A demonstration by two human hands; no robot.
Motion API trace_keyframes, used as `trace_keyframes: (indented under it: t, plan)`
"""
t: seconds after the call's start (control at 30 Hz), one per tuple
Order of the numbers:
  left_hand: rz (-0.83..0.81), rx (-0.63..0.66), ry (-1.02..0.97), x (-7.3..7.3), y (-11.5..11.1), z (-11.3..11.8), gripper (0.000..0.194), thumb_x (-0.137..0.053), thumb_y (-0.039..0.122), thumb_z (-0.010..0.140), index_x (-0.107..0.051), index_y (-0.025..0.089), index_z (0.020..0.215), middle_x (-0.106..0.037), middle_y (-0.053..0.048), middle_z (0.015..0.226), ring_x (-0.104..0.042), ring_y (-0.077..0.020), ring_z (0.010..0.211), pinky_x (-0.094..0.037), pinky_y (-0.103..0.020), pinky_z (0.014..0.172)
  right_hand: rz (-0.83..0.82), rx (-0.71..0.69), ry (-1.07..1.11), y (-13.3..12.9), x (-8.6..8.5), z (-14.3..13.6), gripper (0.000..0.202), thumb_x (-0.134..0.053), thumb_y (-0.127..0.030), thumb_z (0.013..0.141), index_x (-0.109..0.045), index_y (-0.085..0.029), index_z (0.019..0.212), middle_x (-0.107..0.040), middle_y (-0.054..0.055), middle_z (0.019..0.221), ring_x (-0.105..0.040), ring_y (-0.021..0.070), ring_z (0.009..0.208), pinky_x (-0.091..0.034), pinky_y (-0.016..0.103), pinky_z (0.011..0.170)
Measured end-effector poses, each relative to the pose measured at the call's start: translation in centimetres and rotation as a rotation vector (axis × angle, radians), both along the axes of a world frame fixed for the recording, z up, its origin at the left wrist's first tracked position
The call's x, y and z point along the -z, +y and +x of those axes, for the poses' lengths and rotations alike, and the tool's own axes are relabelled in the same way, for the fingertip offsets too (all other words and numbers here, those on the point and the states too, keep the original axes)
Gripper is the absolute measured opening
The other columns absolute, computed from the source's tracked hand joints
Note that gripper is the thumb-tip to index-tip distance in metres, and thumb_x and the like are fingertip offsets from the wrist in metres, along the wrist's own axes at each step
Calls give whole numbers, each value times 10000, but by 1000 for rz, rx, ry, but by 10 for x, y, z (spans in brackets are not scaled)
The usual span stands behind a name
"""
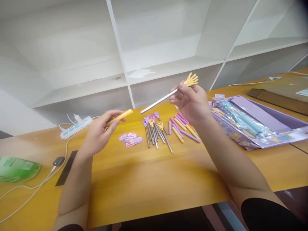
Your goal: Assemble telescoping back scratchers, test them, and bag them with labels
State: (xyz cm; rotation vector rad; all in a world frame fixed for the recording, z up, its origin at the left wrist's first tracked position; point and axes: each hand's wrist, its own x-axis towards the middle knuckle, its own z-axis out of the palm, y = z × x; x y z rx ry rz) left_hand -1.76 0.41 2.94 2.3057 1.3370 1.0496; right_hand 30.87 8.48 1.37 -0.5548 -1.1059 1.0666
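My left hand [102, 131] is closed round a yellow handle tube [125, 114], its free end pointing up and right. Raised on the other side, my right hand [192, 101] grips a back scratcher [158, 101] just below its yellow hand-shaped head; the bare metal rod slants down toward the tube. Rod and tube are apart. Below them on the table lies a pile of similar back scratchers [154, 131] with purple, pink and yellow heads. Several loose handle tubes [185, 128] in pink, purple and yellow lie to the right of the pile.
Small printed cards [131, 140] lie left of the pile. A purple box [255, 125] with plastic-wrapped items stands at right, a cardboard box [284, 93] behind it. At left are a power strip [75, 127], cables, a black phone-like slab [68, 168] and a green pack [19, 169]. Shelves rise behind.
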Motion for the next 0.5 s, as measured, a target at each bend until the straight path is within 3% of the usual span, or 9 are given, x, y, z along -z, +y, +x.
trace_keyframes:
  t: [0.1, 0.23, 0.5]
  plan:
    - [39, 7, -24, 0, -2, 1, 267, -595, 401, 1089, -701, 298, 1312, -758, -61, 1238, -724, -202, 1050, -542, -325, 827, -1, -2, 15, -2, 4, -9, 489, -887, -593, 756, -584, -248, 922, -736, 21, 989, -739, 147, 805, -687, 285, 770]
    - [47, 28, -91, 1, -3, 1, 268, -608, 398, 1080, -705, 283, 1301, -752, -74, 1225, -725, -213, 1042, -556, -350, 848, 23, -28, -1, -5, 6, -16, 457, -872, -559, 797, -593, -237, 963, -731, 35, 1006, -742, 150, 798, -687, 298, 762]
    - [81, 16, -62, -2, -4, 2, 217, -611, 360, 1071, -726, 281, 1237, -746, -62, 1135, -689, -195, 964, -512, -342, 786, 44, 22, -119, -9, 5, -18, 464, -803, -634, 842, -565, -250, 949, -737, 70, 1040, -763, 196, 895, -703, 352, 789]
